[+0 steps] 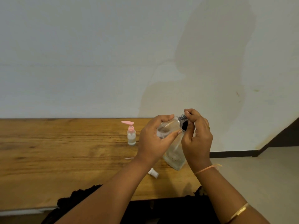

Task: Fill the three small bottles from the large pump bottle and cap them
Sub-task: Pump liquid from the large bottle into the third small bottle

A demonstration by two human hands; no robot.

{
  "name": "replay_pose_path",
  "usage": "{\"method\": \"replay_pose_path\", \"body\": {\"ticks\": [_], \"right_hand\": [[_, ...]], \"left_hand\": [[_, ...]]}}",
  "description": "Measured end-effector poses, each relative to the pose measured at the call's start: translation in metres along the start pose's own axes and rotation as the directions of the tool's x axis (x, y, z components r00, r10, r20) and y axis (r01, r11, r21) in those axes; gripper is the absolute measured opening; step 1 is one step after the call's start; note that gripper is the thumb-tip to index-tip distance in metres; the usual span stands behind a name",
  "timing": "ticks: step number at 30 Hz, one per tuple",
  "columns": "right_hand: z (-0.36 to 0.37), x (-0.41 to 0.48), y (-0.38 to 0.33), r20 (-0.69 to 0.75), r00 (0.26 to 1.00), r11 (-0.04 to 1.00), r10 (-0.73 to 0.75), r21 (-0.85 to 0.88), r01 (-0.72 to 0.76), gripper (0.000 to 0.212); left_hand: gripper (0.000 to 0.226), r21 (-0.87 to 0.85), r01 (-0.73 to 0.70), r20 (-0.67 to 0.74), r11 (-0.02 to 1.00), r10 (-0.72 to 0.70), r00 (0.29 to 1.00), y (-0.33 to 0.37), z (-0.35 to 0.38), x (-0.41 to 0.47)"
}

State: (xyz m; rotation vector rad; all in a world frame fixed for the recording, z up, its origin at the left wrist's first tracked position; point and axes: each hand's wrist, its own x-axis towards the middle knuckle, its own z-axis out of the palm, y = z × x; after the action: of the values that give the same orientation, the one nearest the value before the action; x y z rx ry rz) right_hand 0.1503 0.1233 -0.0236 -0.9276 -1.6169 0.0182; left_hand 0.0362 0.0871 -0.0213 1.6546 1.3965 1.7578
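Observation:
My left hand [153,139] grips a small clear bottle [166,126], tilted with its neck pointing right, above the table. My right hand [198,136] pinches a black ribbed cap [183,122] at that bottle's neck. A thin clear tube [178,143] hangs from the cap down toward a large clear bottle [174,159], which stands on the table below my hands, its top hidden by them. A small bottle with a pink pump top [131,135] stands upright to the left, holding some clear liquid.
The wooden table [64,151] stands against a pale wall. A small white piece [153,173] lies near my left forearm and a thin pink strip [129,158] lies beside my left wrist. The table's right end is past my right wrist; floor lies beyond.

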Motion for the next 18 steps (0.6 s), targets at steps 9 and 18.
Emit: {"method": "replay_pose_path", "body": {"ticks": [9,18], "right_hand": [[-0.002,0.005,-0.014,-0.017,0.999,0.999,0.051,0.008,-0.051,0.031],[0.000,0.000,0.000,-0.010,1.000,1.000,0.008,-0.011,-0.008,0.029]], "left_hand": [[0.041,0.010,-0.029,-0.016,1.000,0.029,0.999,0.006,-0.004,0.003],[0.040,-0.002,0.019,-0.003,1.000,-0.019,1.000,0.001,0.002,0.001]]}}
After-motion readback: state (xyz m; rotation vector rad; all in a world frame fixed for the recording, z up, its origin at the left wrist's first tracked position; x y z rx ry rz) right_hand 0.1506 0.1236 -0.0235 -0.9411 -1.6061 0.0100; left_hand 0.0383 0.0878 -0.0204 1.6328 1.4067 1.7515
